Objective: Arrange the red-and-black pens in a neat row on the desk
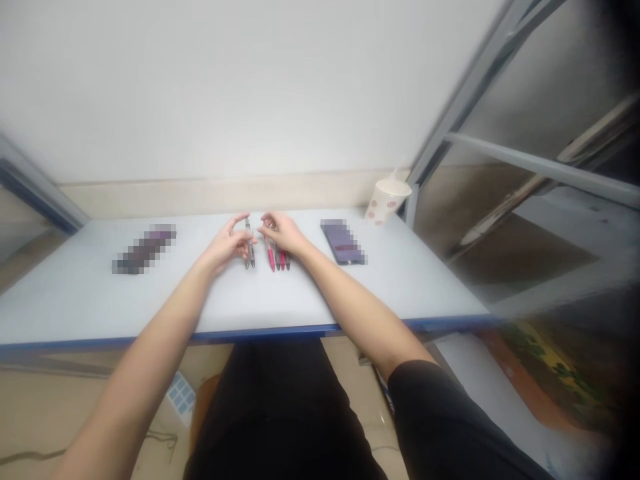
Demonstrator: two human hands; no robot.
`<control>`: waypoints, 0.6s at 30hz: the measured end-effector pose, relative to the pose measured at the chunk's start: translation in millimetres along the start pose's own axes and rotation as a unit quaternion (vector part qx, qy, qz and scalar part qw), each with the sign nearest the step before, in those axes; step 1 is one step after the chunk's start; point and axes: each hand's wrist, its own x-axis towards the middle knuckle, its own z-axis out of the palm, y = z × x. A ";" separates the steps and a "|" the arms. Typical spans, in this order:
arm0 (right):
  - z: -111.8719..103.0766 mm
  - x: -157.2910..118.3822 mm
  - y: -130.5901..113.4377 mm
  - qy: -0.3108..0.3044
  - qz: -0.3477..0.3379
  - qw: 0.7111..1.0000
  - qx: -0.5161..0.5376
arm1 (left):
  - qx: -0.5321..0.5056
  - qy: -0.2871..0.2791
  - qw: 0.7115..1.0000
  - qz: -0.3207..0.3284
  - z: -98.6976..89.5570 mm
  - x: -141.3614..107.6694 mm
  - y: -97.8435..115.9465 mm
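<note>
My left hand [231,247] rests at the middle of the table, thumb and index finger apart. Its thumb reaches across a clear pen with a dark grip [251,256], and the index fingertip is near that pen's far end. A second dark tip shows beside it, mostly hidden by the fingers. Just to the right, my right hand [283,232] has thumb and index finger closed at the upper end of a pink pen [271,257]. Several pink and dark pens [283,261] lie side by side under this hand, their upper parts covered.
A dark phone [344,242] lies right of my hands. Behind it, a paper cup [387,200] stands near the back right corner. A blurred-out dark object [145,250] lies at the left. The white table [260,300] has a blue front edge; a wall and metal frame bound it.
</note>
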 end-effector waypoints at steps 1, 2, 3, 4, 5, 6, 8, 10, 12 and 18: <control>0.2 0.9 2.9 0.003 -0.006 0.999 -0.033 | 0.001 0.000 1.000 0.001 0.3 -0.3 0.5; 0.3 1.4 5.7 0.002 -0.009 0.998 -0.066 | 0.001 0.001 1.000 0.001 0.8 -0.6 1.2; 0.4 1.6 8.3 -0.005 -0.011 0.995 -0.098 | 0.001 0.003 1.000 0.000 1.4 -1.1 1.9; 0.5 1.4 10.3 -0.015 -0.012 0.992 -0.129 | 0.000 0.004 1.000 -0.002 2.1 -1.5 2.7; 0.5 1.1 11.8 -0.027 -0.012 0.987 -0.157 | -0.002 0.005 1.000 -0.005 2.6 -1.9 3.4; 0.5 0.6 12.5 -0.039 -0.013 0.982 -0.182 | -0.005 0.006 1.000 -0.008 3.0 -2.1 3.8; 0.0 -0.6 12.3 -0.059 -0.016 0.974 -0.217 | -0.011 0.008 1.000 -0.007 2.9 -1.9 3.7; -0.8 -1.6 11.0 -0.073 -0.014 0.971 -0.228 | -0.013 0.012 1.000 0.000 1.8 -0.8 2.0; -1.9 -2.3 10.0 -0.078 -0.012 0.970 -0.228 | -0.009 0.018 1.000 0.005 0.4 0.9 -0.6; -3.7 -7.1 -2.4 -0.023 -0.028 0.987 -0.155 | -0.026 0.074 0.996 0.047 -1.0 7.6 -6.2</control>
